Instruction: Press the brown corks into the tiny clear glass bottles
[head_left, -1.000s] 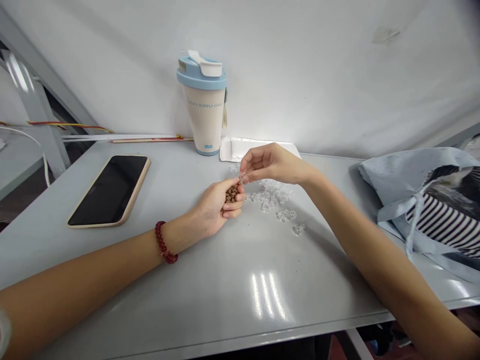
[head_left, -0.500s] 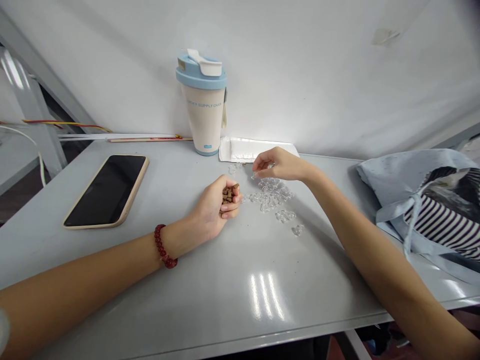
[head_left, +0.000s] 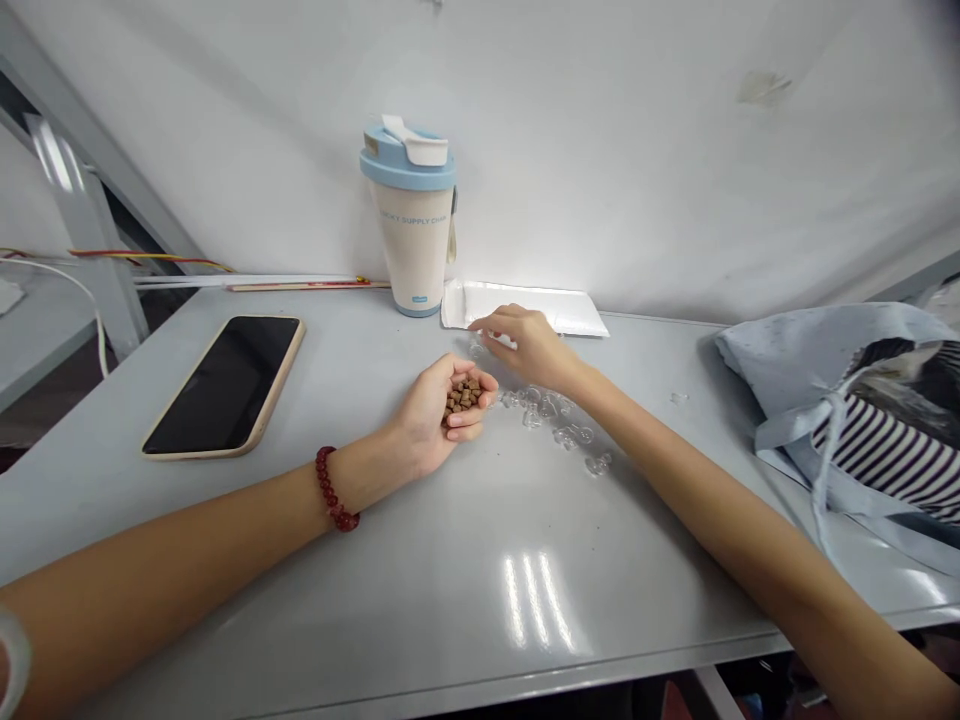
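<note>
My left hand (head_left: 439,415) rests on the grey table (head_left: 375,600), palm up and cupped round a small heap of brown beads (head_left: 463,393). A red bead bracelet (head_left: 334,489) circles that wrist. My right hand (head_left: 525,343) reaches over a scatter of clear plastic beads (head_left: 559,425), its fingertips down among those at the far end, close to a white flat packet (head_left: 525,307). Whether its fingers pinch anything I cannot make out.
A blue-lidded cream tumbler (head_left: 411,220) stands at the back by the wall. A black phone in a tan case (head_left: 227,382) lies to the left. A blue cloth bag with striped fabric (head_left: 862,410) fills the right side. One clear bead (head_left: 678,398) lies apart.
My right hand left the left hand, where it held a clear piece over the brown beads, and moved back and down onto the clear beads. The left hand opened slightly, showing more beads.
</note>
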